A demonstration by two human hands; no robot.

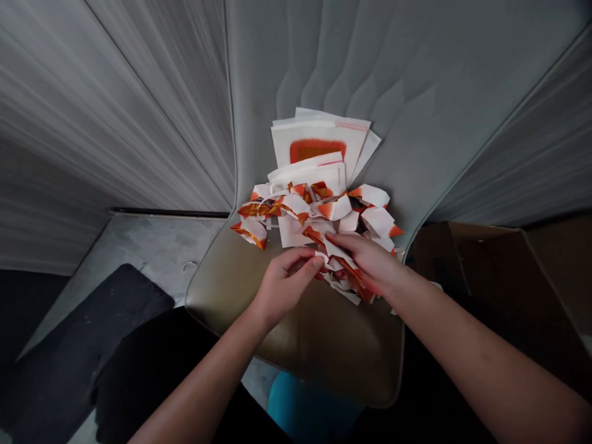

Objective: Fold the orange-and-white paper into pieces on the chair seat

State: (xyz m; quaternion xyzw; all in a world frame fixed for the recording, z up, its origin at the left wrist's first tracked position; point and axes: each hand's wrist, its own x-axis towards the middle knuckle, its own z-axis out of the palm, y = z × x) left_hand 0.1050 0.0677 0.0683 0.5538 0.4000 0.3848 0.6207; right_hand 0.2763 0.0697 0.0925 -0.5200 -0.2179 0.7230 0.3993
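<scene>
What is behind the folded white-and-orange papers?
Behind the folded papers are flat white sheets, one bearing an orange rectangle, and beyond them the grey chair back. The folded papers hide some lower edges; what lies there cannot be seen.

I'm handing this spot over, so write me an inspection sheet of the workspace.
Surface: padded seat, partly covered; grey backrest behind.
Job's things: folded red-and-white papers, loosely heaped; flat printed sheets, fanned out behind.
Clutter: cardboard box at right, dark flat item on the floor at left.
Grippers: bare hands; left hand pinches folded paper, right hand holds it.
Cables: nothing seen.
Surroundings: grey pleated panels; teal object below the seat.
</scene>
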